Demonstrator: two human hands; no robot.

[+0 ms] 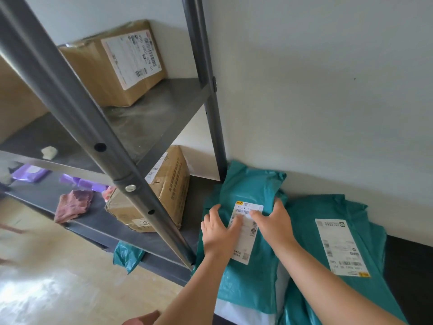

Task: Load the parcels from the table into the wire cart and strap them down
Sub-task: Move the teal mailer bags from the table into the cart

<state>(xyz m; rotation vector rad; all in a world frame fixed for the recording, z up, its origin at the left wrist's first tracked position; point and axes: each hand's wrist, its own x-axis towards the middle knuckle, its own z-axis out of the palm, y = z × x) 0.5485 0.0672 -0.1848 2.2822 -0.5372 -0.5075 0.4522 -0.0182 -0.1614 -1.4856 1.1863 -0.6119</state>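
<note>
Both left hand and right hand rest atop teal parcel.

dark table: teal parcels | grey upper shelf: labelled cardboard box

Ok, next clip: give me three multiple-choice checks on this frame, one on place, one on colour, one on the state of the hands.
1. Where does the upper cardboard box stand? A on the floor; B on a rack shelf; C on the parcels.
2. What colour is the parcel under the hands? A purple; B brown; C teal.
3. How do the left hand and right hand lie? A flat on the parcel, at its label; B curled round a strap; C hanging free.
Key: B, it sits on the grey upper shelf; C, the parcel is teal; A, both press flat on it.
</note>
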